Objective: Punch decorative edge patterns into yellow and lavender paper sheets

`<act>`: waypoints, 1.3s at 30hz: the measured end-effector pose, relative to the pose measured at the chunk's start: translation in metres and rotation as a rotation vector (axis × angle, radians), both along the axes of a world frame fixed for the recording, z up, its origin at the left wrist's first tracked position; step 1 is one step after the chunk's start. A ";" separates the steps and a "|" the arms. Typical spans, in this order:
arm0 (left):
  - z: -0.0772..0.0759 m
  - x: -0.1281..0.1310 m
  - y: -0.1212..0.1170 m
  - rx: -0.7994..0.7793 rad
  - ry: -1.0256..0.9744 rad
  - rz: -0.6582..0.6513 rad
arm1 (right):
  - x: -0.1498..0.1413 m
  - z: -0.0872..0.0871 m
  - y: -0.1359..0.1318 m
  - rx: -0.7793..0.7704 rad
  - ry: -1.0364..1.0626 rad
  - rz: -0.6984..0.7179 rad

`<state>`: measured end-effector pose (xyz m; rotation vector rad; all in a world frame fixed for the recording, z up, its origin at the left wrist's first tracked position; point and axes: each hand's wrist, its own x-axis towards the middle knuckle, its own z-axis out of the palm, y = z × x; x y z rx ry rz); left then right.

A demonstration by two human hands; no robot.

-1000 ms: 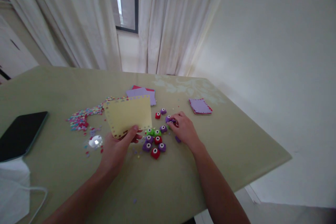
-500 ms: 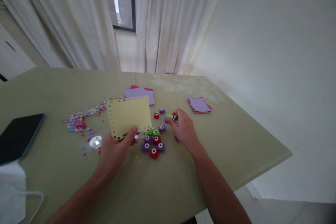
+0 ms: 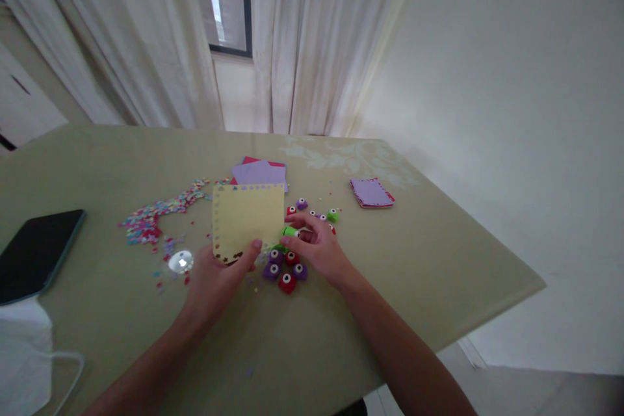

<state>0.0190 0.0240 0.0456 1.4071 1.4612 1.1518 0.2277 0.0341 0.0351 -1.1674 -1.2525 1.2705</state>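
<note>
My left hand (image 3: 221, 279) grips a yellow paper card (image 3: 248, 218) by its lower edge, thumb on top. Small shapes are punched along the card's top, left and bottom borders. Between the fingers of my right hand (image 3: 316, 247) is a green craft punch (image 3: 290, 232), close to the card's right edge. Several purple, red and green craft punches lie on the table below and behind the right hand, among them a red punch (image 3: 287, 283) at the front and a green one (image 3: 333, 215) farther back.
Paper confetti (image 3: 160, 211) is strewn at the left, near a shiny round disc (image 3: 181, 262). A dark tablet (image 3: 39, 253) and a white face mask (image 3: 24, 351) lie at far left. Purple and red cards (image 3: 260, 172) are behind; a stack of punched cards (image 3: 372, 193) sits at right.
My right hand has moved left from the back punches to the yellow card's right edge, with a green punch in its fingers. The card has shifted slightly right.
</note>
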 end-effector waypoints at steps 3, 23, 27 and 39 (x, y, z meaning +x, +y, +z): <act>0.003 0.001 -0.001 0.021 -0.022 -0.018 | -0.001 -0.004 0.001 -0.038 -0.015 0.036; 0.004 0.008 -0.001 -0.086 -0.181 -0.022 | -0.011 0.007 -0.007 -0.102 0.152 0.123; -0.002 0.005 0.000 -0.076 -0.115 0.016 | -0.007 0.004 -0.004 -0.143 0.196 0.097; 0.009 0.009 -0.004 -0.181 -0.166 -0.006 | -0.006 0.001 -0.004 -0.106 0.141 0.060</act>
